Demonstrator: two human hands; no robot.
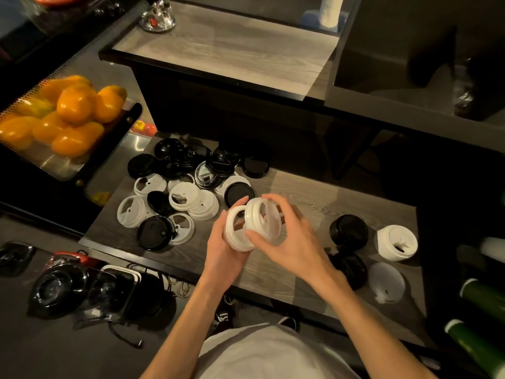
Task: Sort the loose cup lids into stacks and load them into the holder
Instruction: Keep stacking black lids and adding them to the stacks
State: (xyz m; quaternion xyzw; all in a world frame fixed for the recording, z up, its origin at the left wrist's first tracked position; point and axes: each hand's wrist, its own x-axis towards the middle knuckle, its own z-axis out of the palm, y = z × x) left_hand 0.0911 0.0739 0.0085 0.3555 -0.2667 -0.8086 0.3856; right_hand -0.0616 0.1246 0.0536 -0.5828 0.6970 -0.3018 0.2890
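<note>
Above the grey wooden counter (314, 203) my left hand (225, 250) grips a white lid (237, 233) from below. My right hand (289, 236) grips a short stack of white lids (263, 221), tilted on edge and touching the left one. A loose pile of black lids (191, 160) and white lids (181, 198) lies to the left. On the right stand a stack of black lids (348, 231), a stack of white lids (397, 242), a second black stack (351, 269) and one white lid (386, 281). No holder is recognisable.
A perforated metal bin of oranges (62, 116) sits at the left. A raised wooden shelf (224, 50) runs behind the counter. Black kitchen gear (58, 288) lies at the lower left, and green bottles (481, 296) stand at the lower right edge.
</note>
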